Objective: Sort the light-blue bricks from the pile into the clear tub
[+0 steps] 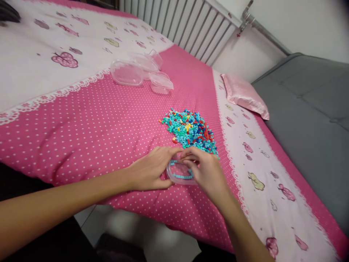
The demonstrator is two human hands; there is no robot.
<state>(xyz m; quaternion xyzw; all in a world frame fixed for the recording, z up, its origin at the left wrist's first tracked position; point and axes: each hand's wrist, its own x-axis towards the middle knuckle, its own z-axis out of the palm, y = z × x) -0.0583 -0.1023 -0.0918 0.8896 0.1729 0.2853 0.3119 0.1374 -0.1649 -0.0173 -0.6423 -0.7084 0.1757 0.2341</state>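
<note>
Your left hand (151, 168) wraps round the clear dish (177, 181) at nine o'clock, thumb and fingers spread to hold it, while your right hand (206, 170) bends its fingertips close together at two o'clock, but I can't tell if they have a brick. The see-through dish sits on the bed (109, 131) with short lines of light blue bricks (182, 177) inside, so it looks just started. Most bricks seem left in the bright, messy pile (188, 127) at one o'clock, with more clear tubs (127, 75) past it at eleven.
</note>
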